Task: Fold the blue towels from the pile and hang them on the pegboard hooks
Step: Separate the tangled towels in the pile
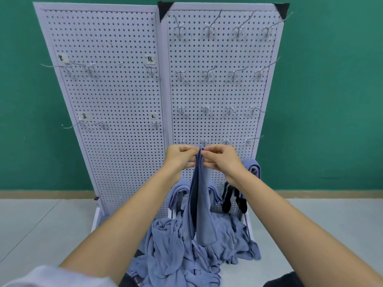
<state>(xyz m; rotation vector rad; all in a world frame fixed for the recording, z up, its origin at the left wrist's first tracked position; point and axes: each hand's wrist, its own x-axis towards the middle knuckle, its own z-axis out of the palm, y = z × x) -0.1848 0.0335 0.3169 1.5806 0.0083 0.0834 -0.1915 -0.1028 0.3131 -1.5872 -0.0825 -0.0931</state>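
A blue towel [202, 204] hangs folded lengthwise in front of the right pegboard [221, 90]. My left hand [180, 157] and my right hand [222, 159] both pinch its top edge, close together, just below a low row of hooks [204, 141]. A pile of blue towels [186, 251] lies on the floor at the board's foot. Folded blue towels hang on low hooks: one at the left [178, 193], one behind the held towel [214, 193], one at the right [251, 166].
A second white pegboard [103, 100] with labelled hooks stands to the left. Many bare metal hooks [209, 30] stick out from the right board. A black item [230, 199] hangs beside the towels. Green wall behind, grey floor [41, 224] around.
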